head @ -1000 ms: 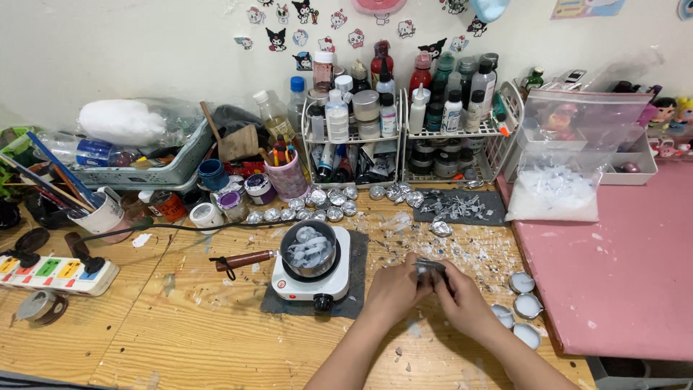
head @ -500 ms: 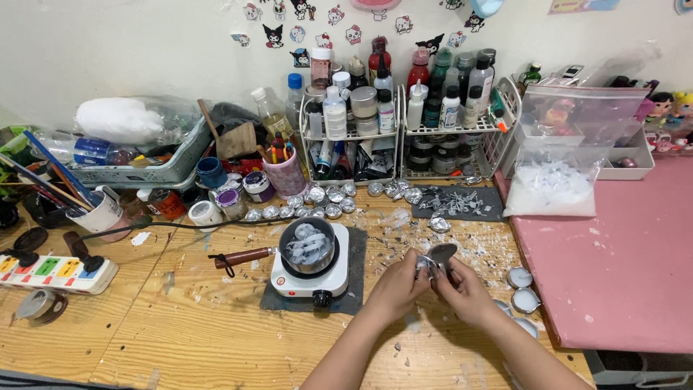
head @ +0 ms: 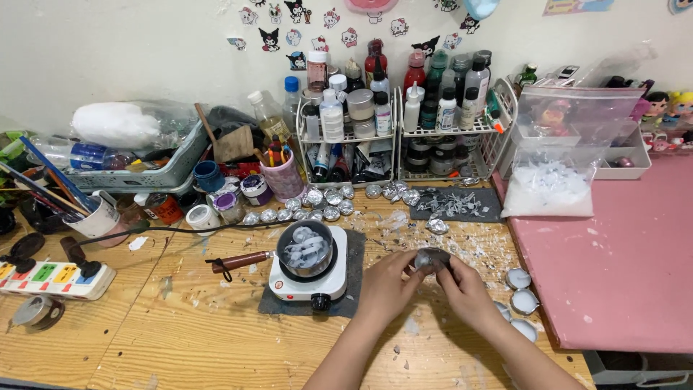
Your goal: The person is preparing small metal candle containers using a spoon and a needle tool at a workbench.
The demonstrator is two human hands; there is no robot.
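Foil cup (head: 432, 259), small, round and crinkled silver, sat pinched between the left hand (head: 387, 287) and right hand (head: 468, 292) above the wooden desk (head: 144, 339), fingers curled around it, hiding its lower half.

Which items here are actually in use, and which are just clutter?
In use: left hand and right hand holding a small round silver foil cup; small metal melting pot on a white hotplate.

Lying about: multicoloured power strip; wire bottle racks; pink pen cup.
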